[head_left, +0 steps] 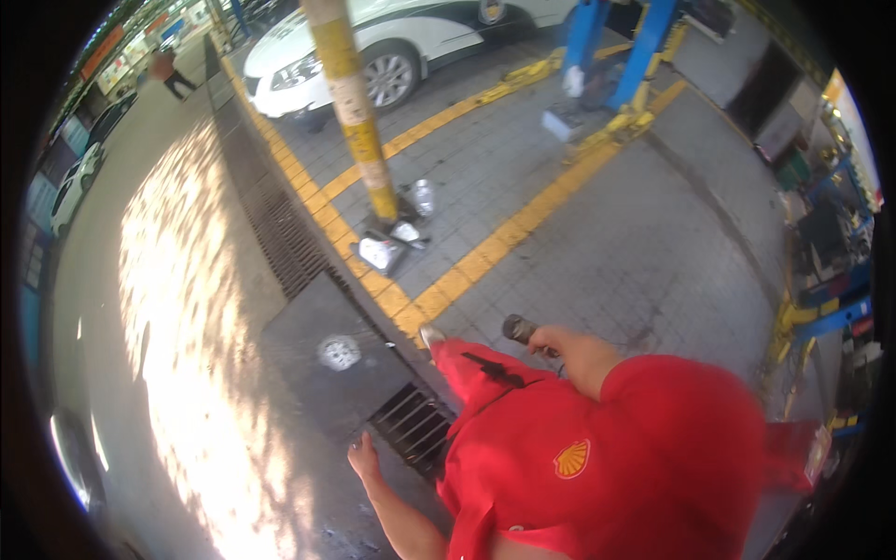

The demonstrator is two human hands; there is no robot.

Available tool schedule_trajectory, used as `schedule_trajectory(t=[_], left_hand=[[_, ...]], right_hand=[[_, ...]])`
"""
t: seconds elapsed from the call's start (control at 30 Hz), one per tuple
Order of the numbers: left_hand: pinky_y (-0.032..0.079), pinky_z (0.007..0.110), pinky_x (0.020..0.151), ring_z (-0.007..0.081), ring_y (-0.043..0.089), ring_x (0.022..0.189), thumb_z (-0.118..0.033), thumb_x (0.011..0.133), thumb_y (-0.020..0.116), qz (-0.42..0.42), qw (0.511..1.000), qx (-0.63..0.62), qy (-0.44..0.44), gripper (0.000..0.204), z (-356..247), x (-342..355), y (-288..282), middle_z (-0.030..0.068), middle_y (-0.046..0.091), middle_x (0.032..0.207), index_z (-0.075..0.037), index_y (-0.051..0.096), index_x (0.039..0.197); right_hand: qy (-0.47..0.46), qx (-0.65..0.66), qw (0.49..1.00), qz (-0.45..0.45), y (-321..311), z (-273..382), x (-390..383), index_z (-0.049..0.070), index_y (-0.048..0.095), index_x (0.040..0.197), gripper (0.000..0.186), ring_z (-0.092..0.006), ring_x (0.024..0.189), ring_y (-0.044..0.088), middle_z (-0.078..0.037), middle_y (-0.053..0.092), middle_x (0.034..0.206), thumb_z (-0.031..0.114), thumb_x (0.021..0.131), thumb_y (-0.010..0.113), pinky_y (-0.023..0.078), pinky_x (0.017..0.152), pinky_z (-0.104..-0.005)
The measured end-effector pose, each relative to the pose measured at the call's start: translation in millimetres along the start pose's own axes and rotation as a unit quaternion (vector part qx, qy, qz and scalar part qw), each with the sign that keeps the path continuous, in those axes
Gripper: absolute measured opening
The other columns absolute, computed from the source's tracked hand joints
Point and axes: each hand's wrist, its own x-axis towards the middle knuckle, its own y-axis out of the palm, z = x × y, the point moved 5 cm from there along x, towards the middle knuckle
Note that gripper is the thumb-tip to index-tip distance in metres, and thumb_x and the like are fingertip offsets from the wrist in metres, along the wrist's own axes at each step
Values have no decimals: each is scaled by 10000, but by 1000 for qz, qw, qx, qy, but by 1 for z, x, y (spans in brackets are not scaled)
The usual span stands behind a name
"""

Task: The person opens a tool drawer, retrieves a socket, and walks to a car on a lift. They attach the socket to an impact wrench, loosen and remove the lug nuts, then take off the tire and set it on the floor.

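Observation:
My right hand [551, 340] grips a dark cylindrical tool [516, 327] at waist height, over the grey paving. My left hand [362, 455] hangs beside a metal drain grate [413, 425], its fingers loosely bent and apart, with nothing visible in them. Below me are my red work clothes [658, 448] and one shoe [430, 336] by the yellow edge line.
A yellow post [355, 112] stands ahead, bottle [424, 197] at its base. Behind are a white car [443, 33] and blue lift columns [637, 51]; cluttered equipment [831, 243] is right. A long grate [285, 243] borders the sunlit lane [168, 280], where a person [168, 70] stands afar.

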Motion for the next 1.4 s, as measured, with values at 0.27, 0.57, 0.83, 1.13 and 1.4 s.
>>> schedule_trajectory(t=[0.27, 0.57, 0.83, 1.13, 1.4], left_hand=[[531, 428, 634, 234, 674, 672, -405, 937, 700, 27, 971, 229, -55, 420, -57, 224, -36, 113, 713, 737, 7, 730, 863], [575, 521, 869, 438, 713, 1029, -541, 894, 676, 108, 949, 195, -225, 536, -9, 329, -26, 242, 746, 1046, -72, 721, 1149], [575, 516, 884, 408, 722, 1054, -555, 915, 665, 125, 915, 168, -346, 491, -63, 763, -188, 211, 761, 1047, -114, 767, 1107], [542, 401, 693, 204, 688, 645, -457, 913, 731, -85, 995, 14, -42, 469, -451, 1330, -381, 112, 718, 722, 6, 734, 993], [548, 394, 679, 257, 698, 631, -462, 877, 749, -3, 986, 118, -116, 451, -465, 1575, -373, 92, 697, 623, -37, 742, 729]], right_hand=[[-18, -53, 997, 43, -60, 338, 46, 57, 723, 967, 347, -310, 721, 682, -142, 722, 851, 365, 831, 805, 542, 668, -490], [-72, 12, 996, 53, -97, 753, 38, 29, 666, 810, 281, -332, 517, 615, -174, 660, 669, 285, 858, 771, 492, 527, -499], [-103, -94, 986, 87, -69, 1075, 38, 53, 693, 893, 258, -285, 636, 662, -132, 700, 763, 288, 843, 787, 521, 603, -491], [-2, -78, 990, 120, -41, 1400, 93, 50, 726, 848, 291, -245, 686, 639, -103, 696, 802, 329, 831, 806, 499, 648, -434], [-74, -120, 985, 100, -81, 1801, 121, 39, 736, 879, 303, -253, 704, 654, -113, 702, 814, 326, 822, 816, 511, 664, -439]])
